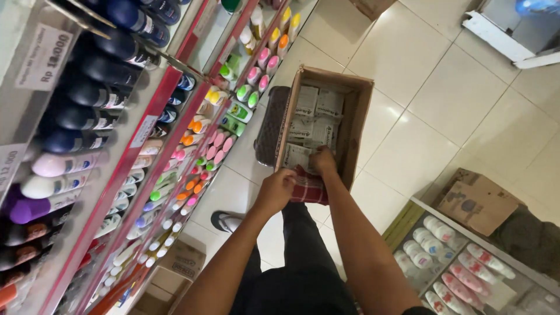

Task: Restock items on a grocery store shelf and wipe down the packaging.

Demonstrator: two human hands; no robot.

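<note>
Pale packets (315, 125) — brown carton (357, 116), both hands (298, 178)

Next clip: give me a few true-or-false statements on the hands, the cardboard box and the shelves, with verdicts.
1. The open cardboard box holds white packets. True.
2. The right hand reaches into the box. True.
3. The left hand holds a bottle from the shelf. False: it is at the near edge of the box, by a red checked cloth.
4. The shelves on the left are bare. False: they hold rows of small bottles with coloured caps.
5. The floor is pale tile. True.
</note>
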